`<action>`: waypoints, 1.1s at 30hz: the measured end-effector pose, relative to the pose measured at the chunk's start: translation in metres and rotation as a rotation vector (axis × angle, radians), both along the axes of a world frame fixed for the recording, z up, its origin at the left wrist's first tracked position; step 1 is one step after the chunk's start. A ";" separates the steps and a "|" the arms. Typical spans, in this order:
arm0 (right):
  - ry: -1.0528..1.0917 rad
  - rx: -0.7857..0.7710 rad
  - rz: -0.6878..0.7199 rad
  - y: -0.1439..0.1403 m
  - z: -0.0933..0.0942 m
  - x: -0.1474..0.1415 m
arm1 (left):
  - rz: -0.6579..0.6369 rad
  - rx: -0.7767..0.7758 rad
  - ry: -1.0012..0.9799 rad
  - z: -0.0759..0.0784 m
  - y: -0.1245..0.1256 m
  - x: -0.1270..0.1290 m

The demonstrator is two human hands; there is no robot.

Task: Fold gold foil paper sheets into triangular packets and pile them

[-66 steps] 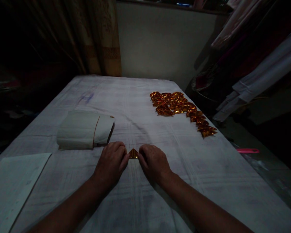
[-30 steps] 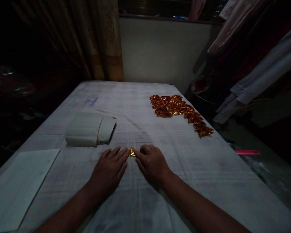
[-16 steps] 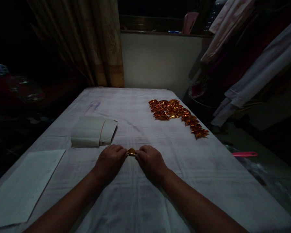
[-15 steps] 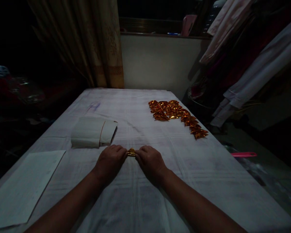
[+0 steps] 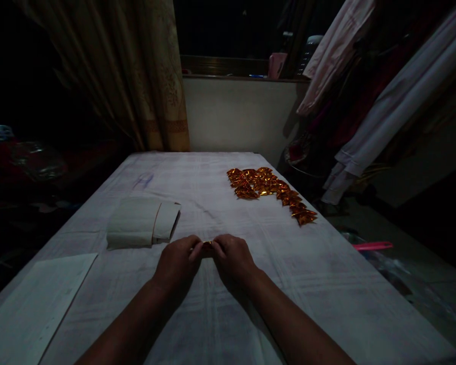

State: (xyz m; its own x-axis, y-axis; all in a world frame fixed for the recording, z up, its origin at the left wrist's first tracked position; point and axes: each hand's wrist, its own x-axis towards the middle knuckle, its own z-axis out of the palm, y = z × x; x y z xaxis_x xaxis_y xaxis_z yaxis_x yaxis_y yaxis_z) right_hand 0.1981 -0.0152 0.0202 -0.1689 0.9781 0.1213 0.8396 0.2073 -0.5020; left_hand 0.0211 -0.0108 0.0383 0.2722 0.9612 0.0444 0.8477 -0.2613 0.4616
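Note:
A small gold foil piece [image 5: 207,245] is pinched between my two hands on the white cloth-covered table [image 5: 327,284]. My left hand [image 5: 178,261] grips its left side with curled fingers. From the right, my right hand [image 5: 232,259] holds the other side, so only a sliver of foil shows between the fingertips. A pile of several folded gold foil pieces [image 5: 268,190] lies at the far right of the table.
A folded pale cloth bundle [image 5: 142,222] lies left of my hands. A white sheet of paper [image 5: 34,304] lies at the near left corner. Curtains hang behind the table; clothes hang at the right. A pink object [image 5: 372,246] lies past the right edge.
My hands have closed in over the foil piece, which shows less than before. The view has tilted upward, so the table sits lower in frame.

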 end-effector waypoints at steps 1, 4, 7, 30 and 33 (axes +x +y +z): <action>0.008 0.007 -0.008 0.000 -0.002 0.000 | -0.008 -0.012 -0.038 -0.002 0.000 0.000; 0.027 0.021 0.013 0.001 -0.007 0.001 | -0.025 0.018 -0.091 -0.008 -0.001 0.001; 0.058 0.035 0.046 0.000 -0.009 0.003 | -0.027 0.093 -0.111 -0.014 -0.003 0.001; 0.223 -0.078 -0.042 -0.002 -0.006 0.006 | 0.078 0.041 -0.125 -0.012 -0.003 0.001; 0.289 -0.075 -0.060 -0.002 -0.009 0.005 | 0.080 0.048 -0.145 -0.012 -0.004 0.003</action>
State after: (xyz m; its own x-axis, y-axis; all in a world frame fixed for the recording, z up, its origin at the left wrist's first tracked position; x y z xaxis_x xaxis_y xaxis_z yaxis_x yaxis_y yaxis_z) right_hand 0.2034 -0.0168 0.0115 -0.0795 0.9934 0.0829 0.6692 0.1148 -0.7342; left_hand 0.0243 -0.0151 0.0261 0.1824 0.9753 0.1243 0.7921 -0.2207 0.5690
